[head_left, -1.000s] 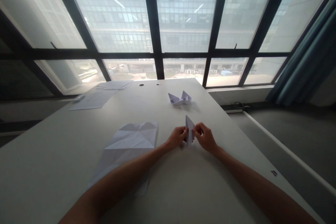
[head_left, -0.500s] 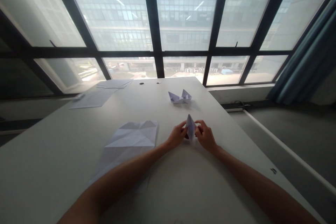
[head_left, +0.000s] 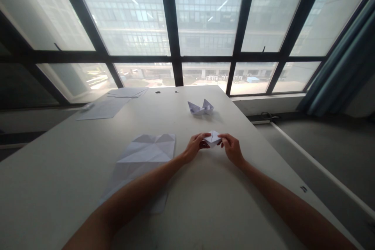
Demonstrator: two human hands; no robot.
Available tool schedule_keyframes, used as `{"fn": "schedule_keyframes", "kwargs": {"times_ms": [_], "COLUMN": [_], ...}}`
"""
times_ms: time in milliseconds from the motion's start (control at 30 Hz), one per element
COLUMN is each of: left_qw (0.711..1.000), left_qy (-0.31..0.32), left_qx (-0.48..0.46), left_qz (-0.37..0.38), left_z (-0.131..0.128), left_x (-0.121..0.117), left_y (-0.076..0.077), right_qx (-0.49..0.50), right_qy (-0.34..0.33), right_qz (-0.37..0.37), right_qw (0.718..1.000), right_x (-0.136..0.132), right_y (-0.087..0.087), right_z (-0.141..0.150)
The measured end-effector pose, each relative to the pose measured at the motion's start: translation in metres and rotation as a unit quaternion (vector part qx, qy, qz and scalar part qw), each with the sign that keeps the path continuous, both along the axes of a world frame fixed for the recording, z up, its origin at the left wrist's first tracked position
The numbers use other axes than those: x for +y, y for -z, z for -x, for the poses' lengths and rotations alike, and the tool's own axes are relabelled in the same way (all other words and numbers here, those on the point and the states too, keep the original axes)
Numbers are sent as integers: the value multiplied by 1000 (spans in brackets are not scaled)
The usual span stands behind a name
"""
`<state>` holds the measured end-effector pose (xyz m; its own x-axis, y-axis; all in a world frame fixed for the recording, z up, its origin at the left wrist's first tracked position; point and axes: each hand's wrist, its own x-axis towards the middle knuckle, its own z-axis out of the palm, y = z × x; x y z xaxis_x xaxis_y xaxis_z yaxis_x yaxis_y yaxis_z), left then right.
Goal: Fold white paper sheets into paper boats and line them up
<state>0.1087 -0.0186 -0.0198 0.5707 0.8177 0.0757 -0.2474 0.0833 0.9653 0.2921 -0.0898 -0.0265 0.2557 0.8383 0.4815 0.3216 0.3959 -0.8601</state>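
A small folded white paper is held between my two hands, a little above the table, with its creased, diamond-like face turned up. My left hand pinches its left corner between thumb and fingers. At the right corner, my right hand grips the paper the same way. Farther back on the table stands a folded paper boat with two raised points. To the left of my hands lies a creased white sheet, partly covered by my left forearm.
The white table reaches toward large dark-framed windows. More white sheets lie at its far left. A dark round hole sits near the far edge. Beyond the right edge are a white floor bar and a blue curtain.
The folded paper has tipped from upright and narrow to lying flatter, its creased face now upward. Both hands have shifted from its sides to its left and right corners.
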Motion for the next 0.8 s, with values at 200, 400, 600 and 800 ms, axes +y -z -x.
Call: {"fn": "schedule_keyframes", "kwargs": {"times_ms": [200,400,600,800], "left_qw": [998,996,987,978], "left_qy": [6,42,44,59], "left_qx": [45,62,127,156], "left_qz": [-39,-53,-89,-128], "left_z": [0,1,1,0], "left_x": [-2,-1,-1,-5], "left_y": [-3,-3,-3,-7], "right_qx": [-8,14,9,-30], "right_qy": [3,-28,-78,-99], "right_qz": [2,34,92,127], "right_qw": [1000,999,993,986], "right_x": [2,6,9,4], "right_y": [1,5,6,0], "right_z": [1,-3,-4,0]}}
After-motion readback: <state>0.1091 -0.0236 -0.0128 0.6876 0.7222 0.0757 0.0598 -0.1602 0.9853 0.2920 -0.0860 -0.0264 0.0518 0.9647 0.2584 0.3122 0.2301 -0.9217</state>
